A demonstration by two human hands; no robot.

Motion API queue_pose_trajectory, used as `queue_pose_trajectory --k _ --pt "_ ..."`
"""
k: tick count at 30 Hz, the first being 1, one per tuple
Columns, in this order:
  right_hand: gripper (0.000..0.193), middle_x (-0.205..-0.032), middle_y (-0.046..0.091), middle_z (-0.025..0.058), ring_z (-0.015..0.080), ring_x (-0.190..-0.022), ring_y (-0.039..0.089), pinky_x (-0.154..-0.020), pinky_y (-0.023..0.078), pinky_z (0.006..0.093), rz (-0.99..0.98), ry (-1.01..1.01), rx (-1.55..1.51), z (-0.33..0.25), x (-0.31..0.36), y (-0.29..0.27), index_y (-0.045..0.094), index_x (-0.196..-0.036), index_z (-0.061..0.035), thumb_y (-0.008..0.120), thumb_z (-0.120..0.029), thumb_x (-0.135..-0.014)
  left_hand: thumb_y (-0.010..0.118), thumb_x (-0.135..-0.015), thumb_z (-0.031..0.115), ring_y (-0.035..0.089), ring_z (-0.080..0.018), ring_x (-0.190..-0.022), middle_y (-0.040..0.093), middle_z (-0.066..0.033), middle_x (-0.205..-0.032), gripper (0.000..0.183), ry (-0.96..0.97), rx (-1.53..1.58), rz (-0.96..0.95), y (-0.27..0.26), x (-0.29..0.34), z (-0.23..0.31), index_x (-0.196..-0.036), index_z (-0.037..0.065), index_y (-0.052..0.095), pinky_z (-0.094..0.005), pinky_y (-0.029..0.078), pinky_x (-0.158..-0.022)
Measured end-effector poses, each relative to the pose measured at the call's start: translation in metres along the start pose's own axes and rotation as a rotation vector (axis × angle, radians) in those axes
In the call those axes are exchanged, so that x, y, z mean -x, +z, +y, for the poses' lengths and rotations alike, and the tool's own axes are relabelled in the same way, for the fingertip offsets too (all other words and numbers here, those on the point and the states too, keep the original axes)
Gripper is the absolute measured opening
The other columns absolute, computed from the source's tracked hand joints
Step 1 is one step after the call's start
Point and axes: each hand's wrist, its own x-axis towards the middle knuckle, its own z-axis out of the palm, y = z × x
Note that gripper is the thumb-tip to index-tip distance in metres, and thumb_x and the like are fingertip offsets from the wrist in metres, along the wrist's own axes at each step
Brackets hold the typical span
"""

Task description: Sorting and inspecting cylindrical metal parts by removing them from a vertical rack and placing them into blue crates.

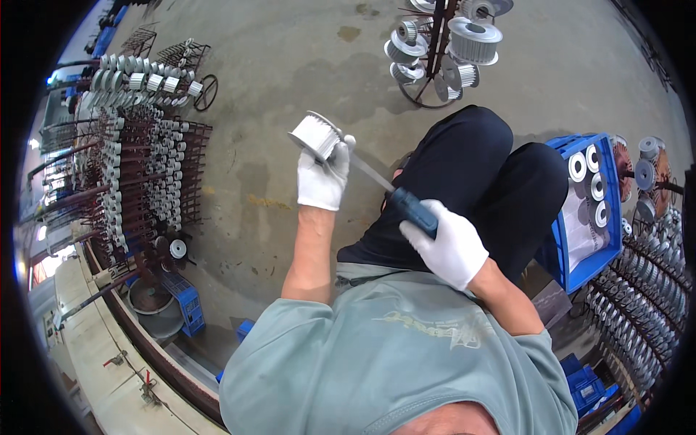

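My left hand (324, 177), in a white glove, grips a silvery toothed belt pulley (316, 136) by its lower right side and holds it up over the floor. In my gloved right hand (453, 246) is the dark blue handle of a long flat hand tool (413, 209), a file or scraper by its look. Its grey blade slants up and left toward the pulley. The tip ends close to my left fingers; whether it touches the pulley I cannot tell.
Ahead stands a rack (437, 51) hung with pulleys. To my right, a blue crate (607, 217) holds several pulleys on a pale sheet. Racks of small metal parts (145, 167) line the left, beside a cream cabinet (101, 341). More loaded racks (638, 290) stand at far right.
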Motion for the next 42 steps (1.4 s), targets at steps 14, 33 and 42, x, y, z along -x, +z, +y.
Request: queue_pose_trajectory --k 14,33,42 --pt "0.026 -0.071 0.066 0.0116 0.0325 -0.062 0.064 -0.062 0.050 0.0367 -0.177 0.071 0.106 -0.017 -0.002 -0.019 0.059 -0.101 -0.0018 0.065 -0.023 -0.087 0.063 -0.064 -0.009 0.062 -0.0285 -0.104 0.064 -0.0086 -0.114 0.060 1.244 -2.202 -0.449 0.035 0.008 0.014 -0.121 0.010 0.064 -0.0351 0.049 -0.092" --pt "0.026 -0.076 0.066 0.0143 0.0325 -0.067 0.063 -0.066 0.049 0.0382 -0.346 0.072 0.013 -0.007 -0.021 -0.016 0.059 -0.093 -0.0008 0.063 -0.026 -0.089 0.062 -0.066 -0.005 0.061 -0.0301 -0.109 0.063 -0.0066 -0.119 0.058 1.301 -2.368 -0.536 0.025 0.020 0.013 -0.122 0.008 0.063 -0.0370 0.049 -0.091" --pt "0.025 -0.075 0.065 0.0125 0.0288 -0.065 0.061 -0.066 0.050 0.0361 -0.314 0.044 -0.089 0.002 -0.017 -0.031 0.059 -0.091 0.0001 0.066 -0.023 -0.087 0.061 -0.070 -0.009 0.062 -0.0295 -0.107 0.061 -0.0093 -0.121 0.063 1.184 -2.199 -0.362 0.023 0.017 0.013 -0.131 0.009 0.056 -0.0357 0.051 -0.089"
